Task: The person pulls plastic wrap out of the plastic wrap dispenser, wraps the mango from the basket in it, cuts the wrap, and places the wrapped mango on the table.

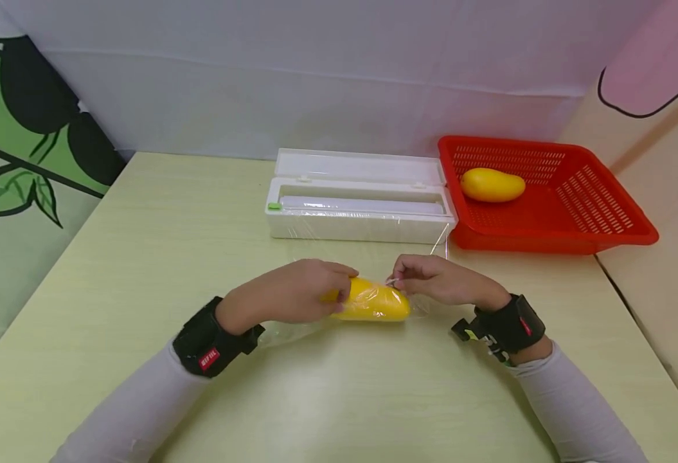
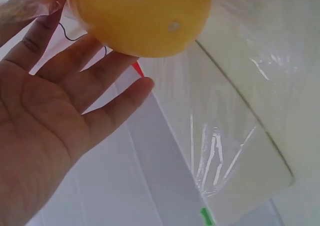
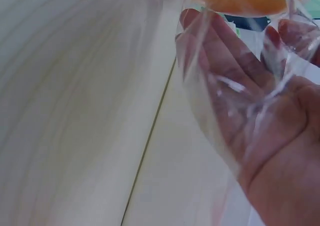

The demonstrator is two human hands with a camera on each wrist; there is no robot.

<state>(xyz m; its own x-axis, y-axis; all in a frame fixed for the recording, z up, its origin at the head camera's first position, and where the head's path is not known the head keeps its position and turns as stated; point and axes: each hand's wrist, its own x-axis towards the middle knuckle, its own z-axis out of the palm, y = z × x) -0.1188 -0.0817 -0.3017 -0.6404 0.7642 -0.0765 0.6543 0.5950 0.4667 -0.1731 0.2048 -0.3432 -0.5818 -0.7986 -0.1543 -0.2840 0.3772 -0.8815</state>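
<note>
A yellow mango [image 1: 376, 302] lies on the table under clear cling film [image 2: 215, 156], shiny and creased over the fruit. My left hand [image 1: 301, 292] holds the mango's left end, thumb on the near side and fingers over the top. In the left wrist view, the fingertips touch the underside of the mango [image 2: 150, 21]. Beside the fruit's right end, my right hand [image 1: 445, 278] pinches a gathered edge of the film. Loose film also drapes across the palm of the right hand [image 3: 280, 151] in the right wrist view. The film stretches back toward a white dispenser box [image 1: 356, 226].
Behind the hands, the dispenser's lid [image 1: 358, 166] stands open, showing the film roll [image 1: 362, 205] inside. A red plastic basket [image 1: 547, 242] touches its right side and holds another mango [image 1: 491, 185]. The pale table [image 1: 315, 399] meets a cloth-covered wall at the back.
</note>
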